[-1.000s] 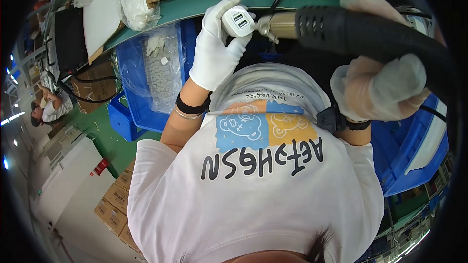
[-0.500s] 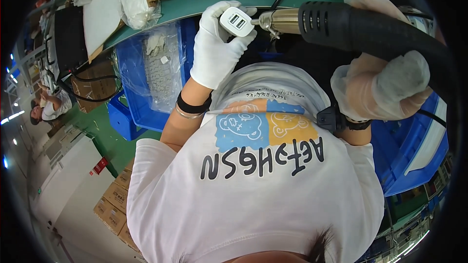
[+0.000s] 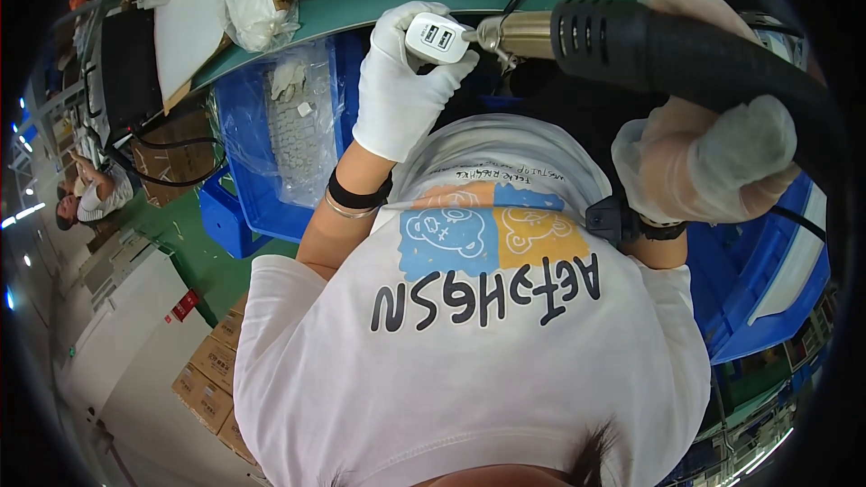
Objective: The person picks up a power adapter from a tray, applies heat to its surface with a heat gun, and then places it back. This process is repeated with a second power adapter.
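Note:
My left hand (image 3: 397,81), in a white glove, pinches a small white USB charger (image 3: 437,38) with two ports facing up. Fingers and thumb close round its edges. From the right reaches a hot air gun (image 3: 600,47) with a black vented body and a metal nozzle; its narrow tip lies beside the charger's right edge, and whether they touch I cannot tell. My right hand (image 3: 713,158), in a thin, see-through whitish glove, is wrapped round the gun's black handle, which hides part of the fingers.
Ahead runs a green worktable (image 3: 361,13) with a cardboard-edged white board on it. Left of my arm is a blue bin (image 3: 343,90) lined with clear plastic, with small white pieces inside. Another blue bin (image 3: 767,298) stands at right. Cartons (image 3: 207,379) are stacked at lower left.
The charger has turned slightly in my left hand and shifted a little up and left. The hot air gun and my right hand have hardly moved.

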Tool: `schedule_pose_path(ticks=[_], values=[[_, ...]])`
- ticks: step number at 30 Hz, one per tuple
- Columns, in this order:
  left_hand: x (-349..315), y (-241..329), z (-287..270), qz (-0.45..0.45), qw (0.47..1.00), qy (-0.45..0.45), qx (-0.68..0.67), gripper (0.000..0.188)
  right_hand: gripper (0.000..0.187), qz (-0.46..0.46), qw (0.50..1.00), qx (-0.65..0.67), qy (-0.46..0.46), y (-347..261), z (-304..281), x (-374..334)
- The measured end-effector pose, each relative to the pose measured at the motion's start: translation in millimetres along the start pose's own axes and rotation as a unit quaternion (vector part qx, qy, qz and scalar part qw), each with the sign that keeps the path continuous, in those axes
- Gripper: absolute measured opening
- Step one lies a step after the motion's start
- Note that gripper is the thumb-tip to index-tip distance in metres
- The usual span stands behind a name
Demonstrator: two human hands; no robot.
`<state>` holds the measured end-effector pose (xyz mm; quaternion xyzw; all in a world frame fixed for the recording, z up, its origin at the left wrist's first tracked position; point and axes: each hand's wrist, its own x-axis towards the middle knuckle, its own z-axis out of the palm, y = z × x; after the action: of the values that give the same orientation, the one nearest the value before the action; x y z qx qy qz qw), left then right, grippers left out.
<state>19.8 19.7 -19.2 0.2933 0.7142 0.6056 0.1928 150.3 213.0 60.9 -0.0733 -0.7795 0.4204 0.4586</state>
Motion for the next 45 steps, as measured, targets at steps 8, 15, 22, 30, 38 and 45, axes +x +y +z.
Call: schedule_pose_path(ticks=[8,15,22,30,38,45], values=[[0.5,-2.2,-1.2,0.016,0.999,0.013,0.028,0.048,0.065,-0.089,0.995,0.031,0.03,10.9,3.6,-0.8],[1.9,-1.8,0.3,0.063,0.996,0.022,0.056,0.046,0.066,-0.059,0.998,0.032,0.013,-0.9,5.8,1.3],[-0.6,-4.7,0.4,0.042,0.998,0.028,0.034,0.046,0.065,-0.115,0.969,0.072,-0.207,4.4,-17.6,23.3],[0.0,-3.6,2.3,0.047,0.998,0.03,-0.035,0.046,0.066,-0.061,0.993,0.093,0.028,10.0,4.7,-3.0],[1.8,-0.4,3.1,0.04,0.998,0.031,-0.038,0.045,0.068,-0.05,0.995,0.072,0.038,7.3,7.4,-5.5],[-0.5,0.4,1.3,0.008,0.998,0.033,-0.061,0.045,0.07,-0.04,0.997,0.053,0.049,6.0,9.5,-7.1]])
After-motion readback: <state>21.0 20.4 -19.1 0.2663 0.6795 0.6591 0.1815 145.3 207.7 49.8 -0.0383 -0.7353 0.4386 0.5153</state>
